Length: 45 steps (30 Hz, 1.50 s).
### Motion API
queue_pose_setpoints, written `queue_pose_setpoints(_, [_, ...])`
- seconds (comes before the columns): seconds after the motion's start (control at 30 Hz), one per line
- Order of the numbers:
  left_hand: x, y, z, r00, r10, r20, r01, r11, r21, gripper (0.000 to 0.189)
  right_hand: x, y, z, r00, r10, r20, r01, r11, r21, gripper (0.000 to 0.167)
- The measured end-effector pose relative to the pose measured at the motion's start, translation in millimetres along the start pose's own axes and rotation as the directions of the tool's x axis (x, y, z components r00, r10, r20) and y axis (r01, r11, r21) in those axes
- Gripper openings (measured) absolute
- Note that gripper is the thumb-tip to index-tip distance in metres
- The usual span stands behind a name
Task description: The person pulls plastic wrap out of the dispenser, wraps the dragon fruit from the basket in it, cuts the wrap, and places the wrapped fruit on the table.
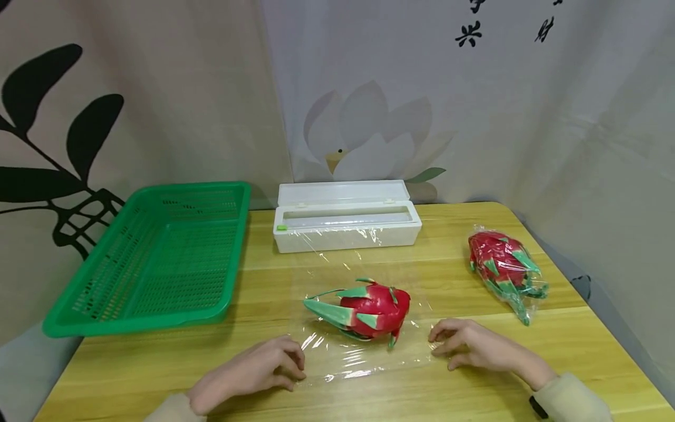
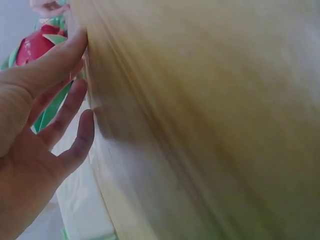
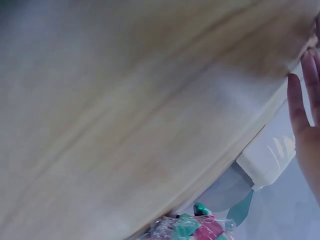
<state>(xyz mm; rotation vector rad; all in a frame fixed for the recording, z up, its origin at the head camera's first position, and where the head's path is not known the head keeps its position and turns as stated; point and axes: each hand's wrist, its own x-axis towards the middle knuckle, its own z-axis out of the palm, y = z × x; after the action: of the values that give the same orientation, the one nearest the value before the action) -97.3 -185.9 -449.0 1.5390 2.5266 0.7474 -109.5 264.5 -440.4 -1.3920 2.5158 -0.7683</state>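
A red dragon fruit [image 1: 375, 310] with green scales lies on a sheet of clear cling film [image 1: 353, 358] spread on the table. In the head view my left hand [image 1: 258, 368] is beside the film's near left corner, fingers loosely bent, fingertips right at its edge. The left wrist view shows the thumb and fingers of that hand [image 2: 45, 120] apart, tips close to the wood. My right hand [image 1: 474, 346] is low at the film's right edge, its fingers loosely bent. In the right wrist view its outer fingers [image 3: 298, 102] reach out nearly straight.
Behind the fruit stands a white cling film dispenser [image 1: 348, 237], lid raised, the film running from it. A second dragon fruit [image 1: 503, 264], wrapped in film, lies at the right. A green basket [image 1: 227, 310] sits at the left. A printed curtain [image 1: 200, 88] hangs behind the table [image 1: 263, 293].
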Motion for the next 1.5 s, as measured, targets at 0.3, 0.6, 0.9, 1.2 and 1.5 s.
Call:
queue_pose_setpoints(0.3, [4.5,1.6,0.0,0.998,0.047,-0.048,-0.044,0.997,0.060,0.006,11.1,4,2,0.978,-0.157,-0.139,0.147,0.986,-0.084,0.017])
queue_pose_setpoints(0.6, [4.6,0.4,-11.0,0.969,-0.001,-0.246,0.004,1.000,0.012,0.007,24.4,-7,-21,0.956,-0.133,-0.262,0.123,0.991,-0.055,0.024])
queue_pose_setpoints(0.9, [28.5,5.8,-17.4,0.848,-0.179,-0.499,0.174,0.983,-0.058,0.009,46.7,-17,-19,0.885,-0.003,-0.466,-0.019,0.999,-0.044,0.022])
queue_pose_setpoints(1.2, [65.1,5.1,-13.0,0.751,-0.253,-0.610,0.275,0.960,-0.059,0.009,72.7,-23,-2,0.777,0.088,-0.623,-0.153,0.987,-0.051,0.021])
queue_pose_setpoints(1.5, [85.7,0.9,-5.6,0.750,-0.234,-0.619,0.312,0.950,0.019,0.008,87.6,-28,3,0.755,0.126,-0.644,-0.141,0.990,0.029,0.021])
